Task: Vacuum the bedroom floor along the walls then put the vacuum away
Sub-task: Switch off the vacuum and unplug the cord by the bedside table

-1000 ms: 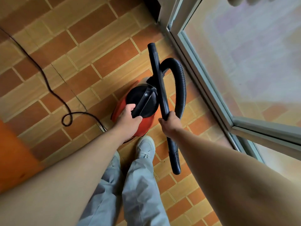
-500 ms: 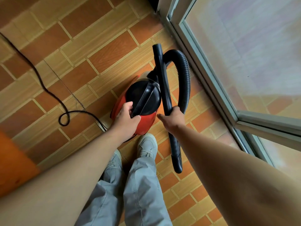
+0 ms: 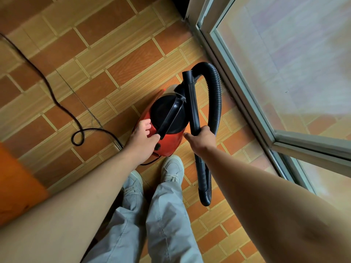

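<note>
Left hand (image 3: 143,138) holds vacuum (image 3: 171,142), right hand (image 3: 204,138) wand (image 3: 190,99) (hose (image 3: 217,92) beside frame (image 3: 239,86)).

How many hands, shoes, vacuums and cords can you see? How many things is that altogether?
Hands: 2, left hand and right hand
Shoes: 2, left shoe and right shoe
Vacuum: 1
Cord: 1
Total: 6

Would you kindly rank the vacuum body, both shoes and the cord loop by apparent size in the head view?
1. The vacuum body looks largest.
2. The right shoe and left shoe look alike; trousers cover part of each, so they stay unranked.
3. The cord loop looks smallest.
</note>
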